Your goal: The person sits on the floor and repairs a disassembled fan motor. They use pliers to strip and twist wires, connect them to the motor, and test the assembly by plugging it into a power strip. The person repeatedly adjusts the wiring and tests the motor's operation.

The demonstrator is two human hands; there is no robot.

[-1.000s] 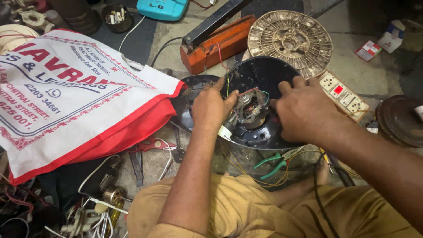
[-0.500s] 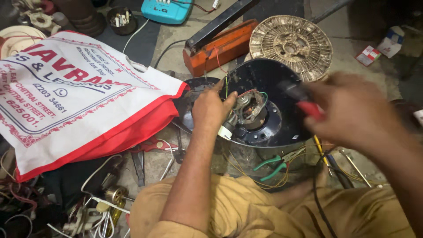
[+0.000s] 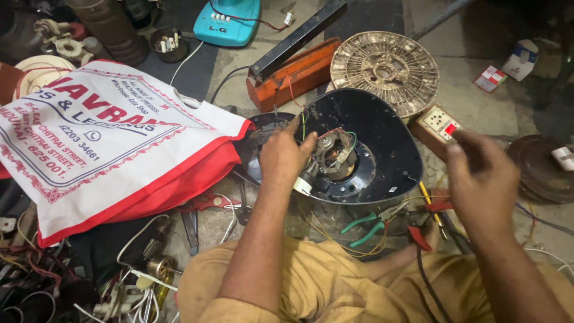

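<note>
Your left hand point(image 3: 286, 157) is resting at centre frame on the rim of the dark round housing point(image 3: 382, 140), fingers curled loosely beside the small motor point(image 3: 335, 154), gripping nothing. Your right hand point(image 3: 483, 182) is hovering at right, fingers drawn together; whether it is pinching anything cannot be told. Green-handled pliers point(image 3: 368, 224) are lying below the housing. A red-and-white bag point(image 3: 113, 140) is lying at left on the floor.

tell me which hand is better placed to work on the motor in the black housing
Left, probably. The left hand already rests on the black housing right beside the motor; the right hand is off to the side, near the socket box.
</note>
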